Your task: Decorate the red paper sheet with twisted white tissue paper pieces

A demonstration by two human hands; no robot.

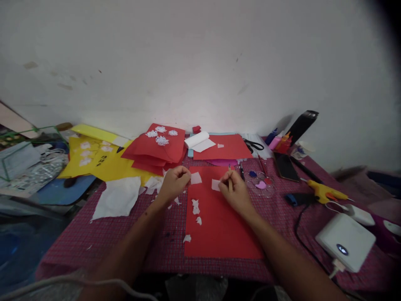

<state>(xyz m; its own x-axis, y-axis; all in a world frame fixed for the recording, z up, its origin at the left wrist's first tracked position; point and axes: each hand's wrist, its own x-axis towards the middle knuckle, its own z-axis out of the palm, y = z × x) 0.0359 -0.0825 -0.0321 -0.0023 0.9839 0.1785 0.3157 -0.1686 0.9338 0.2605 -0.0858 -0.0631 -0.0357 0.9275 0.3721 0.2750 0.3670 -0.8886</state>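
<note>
here's the left hand [173, 182], thumb and fingers pinched together on the edge of a white square [196, 178] at the upper left of the red sheet [219, 234]. over on the other side, the right hand [235, 192] has its fingers curled snugly round a slim stick [230, 185], pointing upward, and a second square [215, 185] sits right at those fingertips; whether it's gripped too, i can't tell.

paper this thin looks easy to tear or crease, so a light pinch seems best, with the stick held steady and the red sheet kept flat.

and look at the textures! crumpled white scraps [196, 205] dot the smooth red, all on a surface [78, 246] dressed in checked cloth. behind, a white roll [197, 139] curls loosely, and frilly white flowers [162, 141] top a red stack [163, 158]. to the right, a clear tray [265, 193] shows rounded blue, red and pink patches.
</note>
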